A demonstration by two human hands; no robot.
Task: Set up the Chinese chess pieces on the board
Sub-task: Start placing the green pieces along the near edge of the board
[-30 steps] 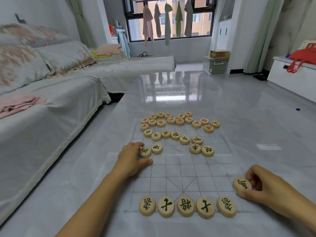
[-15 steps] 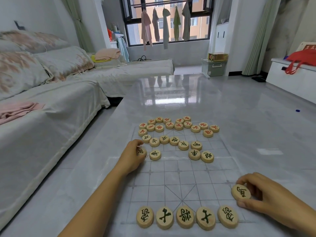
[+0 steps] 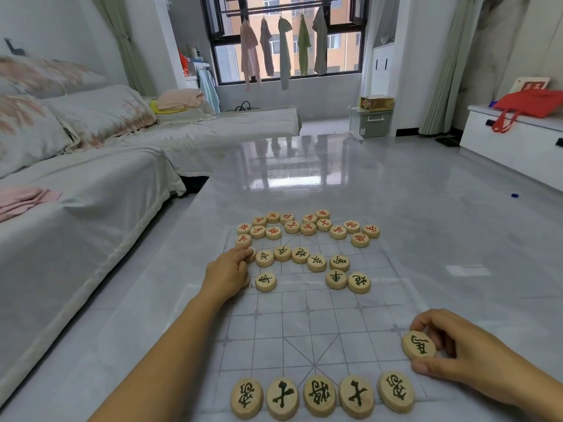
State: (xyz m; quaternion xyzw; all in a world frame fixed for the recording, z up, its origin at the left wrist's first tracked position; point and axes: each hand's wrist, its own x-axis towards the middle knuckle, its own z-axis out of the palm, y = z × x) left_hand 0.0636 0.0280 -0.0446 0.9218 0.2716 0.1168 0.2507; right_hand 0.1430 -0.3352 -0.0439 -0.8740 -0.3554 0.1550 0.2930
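Observation:
A clear plastic chess board with a printed grid lies on the glossy grey table. Several green-marked wooden pieces stand in a row along its near edge. More green pieces are loose at mid-board, and red-marked pieces cluster at the far end. My right hand pinches a green-marked piece at the board's right edge, just above the near row. My left hand reaches over the left side of the board, with its fingers on a piece that is mostly hidden.
A sofa with grey covers runs along the left, close to the table edge. A white cabinet with a red bag stands at the right. A storage box sits beyond the table's far end.
My left hand has slid farther up the board's left side, from the piece beside the lone left green piece toward the loose row. My right hand holds its piece in nearly the same place.

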